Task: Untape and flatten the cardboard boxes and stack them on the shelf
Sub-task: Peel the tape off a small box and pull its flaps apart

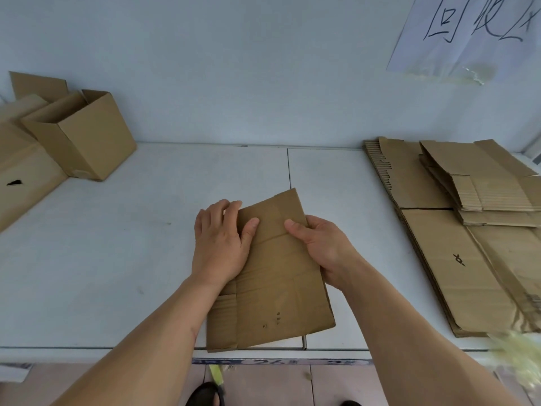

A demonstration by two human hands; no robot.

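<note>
I see a flattened box point(275, 273) at the front middle of the white worktop point(117, 259), both hands clamped on it – left hand point(219, 244), right hand point(319, 247) – flattened stack point(456, 244) at right, open box point(82, 136) at left.

Handwritten "回收区" on the white paper sign point(468, 33), wall, upper right
</note>
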